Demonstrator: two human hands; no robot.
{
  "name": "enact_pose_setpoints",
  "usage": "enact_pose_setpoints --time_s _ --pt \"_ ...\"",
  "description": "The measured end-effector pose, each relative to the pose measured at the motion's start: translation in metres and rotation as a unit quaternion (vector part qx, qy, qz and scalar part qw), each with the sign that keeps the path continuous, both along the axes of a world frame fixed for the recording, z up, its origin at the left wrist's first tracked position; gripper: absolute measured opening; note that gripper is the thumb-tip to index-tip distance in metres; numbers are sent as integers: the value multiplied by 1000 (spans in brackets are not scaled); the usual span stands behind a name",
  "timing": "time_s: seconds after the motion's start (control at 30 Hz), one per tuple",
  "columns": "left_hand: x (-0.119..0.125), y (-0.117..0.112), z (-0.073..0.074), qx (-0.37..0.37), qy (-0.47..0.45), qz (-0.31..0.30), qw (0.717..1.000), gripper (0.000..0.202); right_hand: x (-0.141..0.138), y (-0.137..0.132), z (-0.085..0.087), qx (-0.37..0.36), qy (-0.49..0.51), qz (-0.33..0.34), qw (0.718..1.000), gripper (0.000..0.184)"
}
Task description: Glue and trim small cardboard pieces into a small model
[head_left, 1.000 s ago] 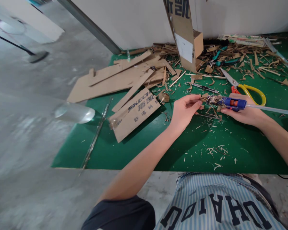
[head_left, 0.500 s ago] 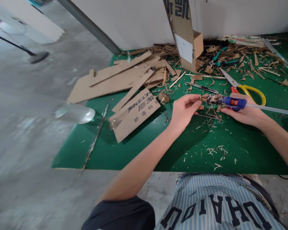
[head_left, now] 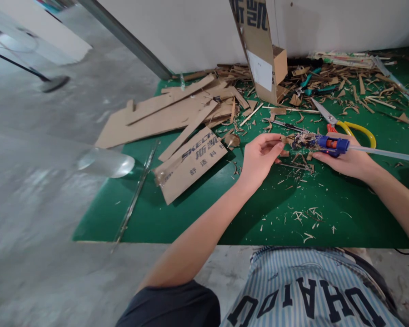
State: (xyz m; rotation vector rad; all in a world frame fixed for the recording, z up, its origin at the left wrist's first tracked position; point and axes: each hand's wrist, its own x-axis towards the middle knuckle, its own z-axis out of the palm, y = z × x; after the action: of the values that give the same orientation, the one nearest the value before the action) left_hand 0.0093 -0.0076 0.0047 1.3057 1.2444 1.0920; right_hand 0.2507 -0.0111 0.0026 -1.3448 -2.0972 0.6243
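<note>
My right hand [head_left: 349, 162] is wrapped round a blue glue gun [head_left: 322, 143] with a clear glue stick [head_left: 381, 153] poking out of its back toward the right. The gun's nozzle points left at a small scrap of cardboard [head_left: 286, 140]. My left hand [head_left: 261, 156] pinches that scrap between thumb and fingertips, just above the green mat [head_left: 197, 213]. Both hands hover over a scatter of cardboard shavings.
Yellow-handled scissors [head_left: 347, 127] lie just behind the glue gun. A printed cardboard piece [head_left: 191, 163] and long cardboard strips [head_left: 163, 116] lie to the left. An upright cardboard box [head_left: 259, 50] leans on the white wall. Teal pliers [head_left: 313, 86] and scraps litter the back.
Both hands and the glue gun have stayed nearly in place; the view has shifted slightly, and the left fingertips have closed a little tighter on the scrap.
</note>
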Motion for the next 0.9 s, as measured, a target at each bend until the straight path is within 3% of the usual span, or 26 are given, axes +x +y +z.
enact_pose_setpoints --time_s 0.9 --pt "0 1 -2 2 8 -18 1000 19 2 -1 1 -4 -8 15 1000 27"
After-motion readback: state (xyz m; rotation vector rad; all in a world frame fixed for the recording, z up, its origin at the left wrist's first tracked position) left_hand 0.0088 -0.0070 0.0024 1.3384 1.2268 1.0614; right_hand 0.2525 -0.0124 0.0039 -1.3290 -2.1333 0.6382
